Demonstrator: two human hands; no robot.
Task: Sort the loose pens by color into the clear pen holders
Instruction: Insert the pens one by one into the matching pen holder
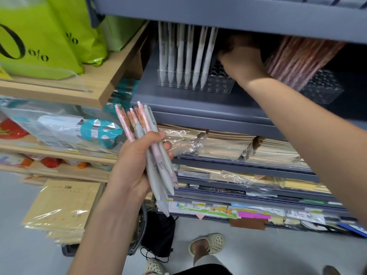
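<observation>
My left hand (137, 167) grips a bundle of loose pens (153, 155), some pink and some grey, tips pointing down. On the grey shelf stands a clear pen holder (218, 84) with several white pens (184, 56) upright in its left part. My right hand (240, 64) reaches over that holder's right side, under the shelf above; its fingers are hidden from me. To the right a second clear holder (321, 88) carries several pink pens (297, 56), leaning left.
A grey shelf board (218, 14) hangs low over the holders. Below lie wrapped notebooks (228, 147) on grey shelves. At the left, wooden shelves (95, 90) carry green bags (39, 40) and packets. A black bag (158, 235) lies on the floor by my feet.
</observation>
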